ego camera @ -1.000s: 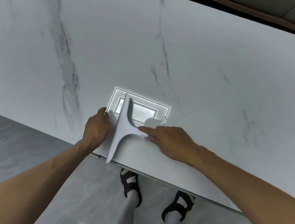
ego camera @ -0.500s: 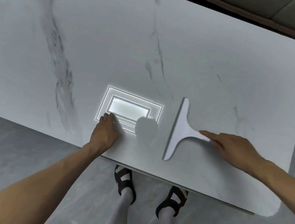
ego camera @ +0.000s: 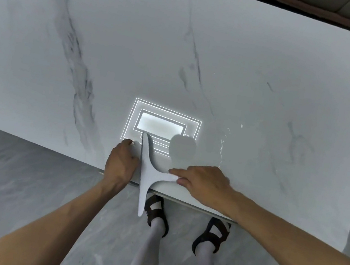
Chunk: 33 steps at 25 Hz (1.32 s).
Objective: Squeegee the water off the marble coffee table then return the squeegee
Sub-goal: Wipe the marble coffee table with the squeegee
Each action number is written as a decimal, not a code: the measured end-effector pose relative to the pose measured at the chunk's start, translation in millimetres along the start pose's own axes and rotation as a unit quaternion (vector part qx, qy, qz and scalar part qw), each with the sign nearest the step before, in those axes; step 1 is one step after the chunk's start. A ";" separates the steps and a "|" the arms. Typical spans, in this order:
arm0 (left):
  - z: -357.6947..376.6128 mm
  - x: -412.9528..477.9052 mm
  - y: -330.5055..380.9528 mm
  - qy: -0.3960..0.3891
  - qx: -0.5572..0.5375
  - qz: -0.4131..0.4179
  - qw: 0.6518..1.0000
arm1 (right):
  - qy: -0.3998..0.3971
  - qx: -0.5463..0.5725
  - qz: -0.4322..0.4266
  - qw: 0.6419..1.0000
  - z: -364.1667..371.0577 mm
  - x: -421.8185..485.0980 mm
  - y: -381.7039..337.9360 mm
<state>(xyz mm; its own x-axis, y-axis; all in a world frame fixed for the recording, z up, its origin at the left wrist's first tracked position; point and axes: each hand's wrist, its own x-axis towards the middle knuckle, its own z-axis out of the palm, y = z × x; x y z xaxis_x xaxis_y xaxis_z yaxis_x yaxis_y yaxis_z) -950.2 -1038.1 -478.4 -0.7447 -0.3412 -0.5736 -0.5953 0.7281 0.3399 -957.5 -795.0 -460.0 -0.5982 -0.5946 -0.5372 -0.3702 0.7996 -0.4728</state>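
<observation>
A white T-shaped squeegee (ego camera: 147,169) lies across the near edge of the white marble coffee table (ego camera: 206,56), its blade running front to back and its lower end sticking out past the edge over the floor. My right hand (ego camera: 204,182) pinches the squeegee's handle from the right. My left hand (ego camera: 121,161) rests flat on the tabletop just left of the blade, fingers together. A thin streak of water drops (ego camera: 222,144) glints on the marble to the right of the squeegee.
A bright reflection of a ceiling lamp (ego camera: 160,127) shows on the marble behind the hands. My feet in dark sandals (ego camera: 157,211) stand on the grey floor (ego camera: 8,184) under the table's near edge. A sofa base (ego camera: 330,12) runs along the far side.
My right hand has dragged the squeegee from the right back to the left, up against my left hand, and its blade end now overhangs the near edge. Water drops show where it passed.
</observation>
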 end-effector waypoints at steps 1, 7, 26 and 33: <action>3.6 -3.8 0.9 -0.005 0.009 0.004 1.000 | 0.002 -0.010 -0.003 1.000 6.9 -0.5 1.3; 37.1 -30.8 40.2 -0.051 0.095 0.150 0.983 | -0.010 -0.027 0.072 0.997 -12.4 -73.4 99.3; 86.3 -50.6 96.3 -0.056 0.151 0.156 0.975 | -0.094 -0.102 -0.012 0.990 -29.9 -117.5 138.7; 83.3 -52.4 118.0 -0.145 0.249 0.157 0.944 | -0.081 -0.128 0.053 0.987 -69.0 -152.6 214.0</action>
<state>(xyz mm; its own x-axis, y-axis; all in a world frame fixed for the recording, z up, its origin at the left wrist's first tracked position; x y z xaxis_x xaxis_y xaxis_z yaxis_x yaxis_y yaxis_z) -956.3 -884.8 -470.4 -0.7041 0.0635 -0.7072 -0.0881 0.9805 0.1757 -994.5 -527.4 -431.0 -0.5301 -0.4956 -0.6880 -0.4914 0.8408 -0.2270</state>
